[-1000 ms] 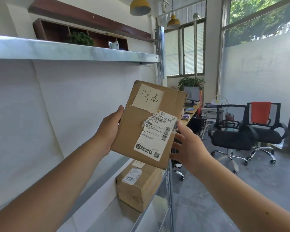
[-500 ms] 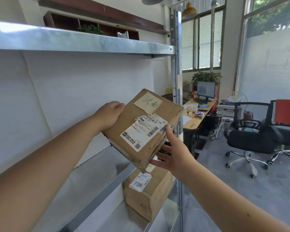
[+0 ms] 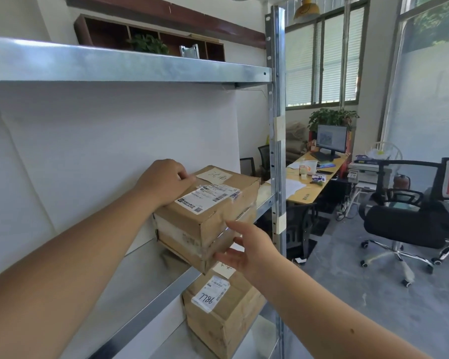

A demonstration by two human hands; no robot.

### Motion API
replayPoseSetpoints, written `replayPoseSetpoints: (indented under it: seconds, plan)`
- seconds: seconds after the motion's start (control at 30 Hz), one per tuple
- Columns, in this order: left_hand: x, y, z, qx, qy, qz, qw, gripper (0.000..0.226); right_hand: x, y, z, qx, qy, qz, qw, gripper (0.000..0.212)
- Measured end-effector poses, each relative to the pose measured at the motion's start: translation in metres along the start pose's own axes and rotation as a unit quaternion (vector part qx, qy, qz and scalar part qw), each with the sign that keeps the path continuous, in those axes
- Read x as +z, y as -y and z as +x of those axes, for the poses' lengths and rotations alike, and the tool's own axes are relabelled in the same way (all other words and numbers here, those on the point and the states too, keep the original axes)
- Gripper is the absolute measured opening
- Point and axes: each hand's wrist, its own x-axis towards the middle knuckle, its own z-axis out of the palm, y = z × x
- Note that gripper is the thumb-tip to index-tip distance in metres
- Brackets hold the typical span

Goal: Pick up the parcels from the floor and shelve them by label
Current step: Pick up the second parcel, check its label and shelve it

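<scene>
A brown cardboard parcel [image 3: 210, 216] with a white shipping label and a handwritten paper note on top hangs tilted over the front edge of the middle metal shelf [image 3: 151, 265]. My left hand [image 3: 166, 183] grips its top far-left edge. My right hand [image 3: 246, 248] supports its lower right corner with fingers spread under it. On the shelf below stands a second brown parcel [image 3: 223, 314] with a label reading 7786.
The metal rack's upright post [image 3: 276, 151] stands just right of the parcel. An upper shelf [image 3: 130, 67] runs overhead. To the right are a desk with a monitor [image 3: 331, 138], a black office chair [image 3: 405, 226] and grey floor.
The parcel has gone from upright in front of me to lying flat and lower, moved in toward the middle shelf. Both hands kept hold; the view shifted left toward the rack.
</scene>
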Motion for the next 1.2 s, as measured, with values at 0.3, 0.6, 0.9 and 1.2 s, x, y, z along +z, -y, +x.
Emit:
replayPoseSetpoints:
  seconds: [0.3, 0.6, 0.9, 1.2]
  plan:
    - [0.014, -0.005, 0.006, -0.008, 0.017, -0.030, 0.999, 0.034, 0.001, 0.010, 0.018, 0.004, 0.009, 0.011, 1.000, 0.057]
    - [0.019, 0.002, 0.011, -0.063, 0.080, -0.107, 0.989, 0.022, 0.000, 0.014, 0.027, 0.015, 0.021, -0.041, 0.999, 0.046]
    - [0.023, 0.006, -0.003, -0.084, -0.009, -0.200, 0.976, 0.049, -0.007, 0.038, 0.029, 0.000, 0.022, -0.082, 0.996, 0.044]
    - [0.020, -0.005, -0.035, -0.112, -0.106, -0.220, 0.963, 0.055, -0.001, 0.056, 0.012, -0.033, 0.062, -0.114, 0.991, 0.049]
